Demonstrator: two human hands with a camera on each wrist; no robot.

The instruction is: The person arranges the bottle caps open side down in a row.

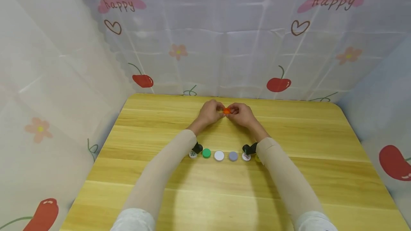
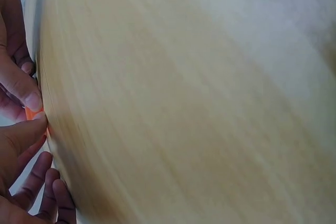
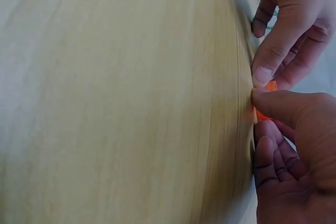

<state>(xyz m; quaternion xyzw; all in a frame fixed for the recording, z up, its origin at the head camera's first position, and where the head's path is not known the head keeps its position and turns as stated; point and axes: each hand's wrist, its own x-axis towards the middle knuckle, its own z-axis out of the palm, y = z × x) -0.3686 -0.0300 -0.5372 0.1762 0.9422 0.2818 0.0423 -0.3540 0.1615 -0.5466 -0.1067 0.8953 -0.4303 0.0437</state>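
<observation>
A small orange cap (image 1: 227, 111) is pinched between both hands near the far edge of the table. My left hand (image 1: 211, 112) holds it from the left with thumb and fingers. From the other side, my right hand (image 1: 243, 114) pinches it too. Both wrist views show the thumbs meeting at the orange cap (image 3: 266, 113), most of which the fingers cover. Nearer the body, a row of round caps lies on the table: a green cap (image 1: 206, 153), a white cap (image 1: 219, 155), a lavender cap (image 1: 233, 156) and patterned white ones.
The wooden table (image 1: 144, 152) ends at a hanging curtain (image 1: 205, 63) printed with cherries and hearts. A yellow cap (image 1: 258, 158) is partly hidden by the right sleeve (image 1: 285, 174). Black wrist devices hang over both ends of the cap row.
</observation>
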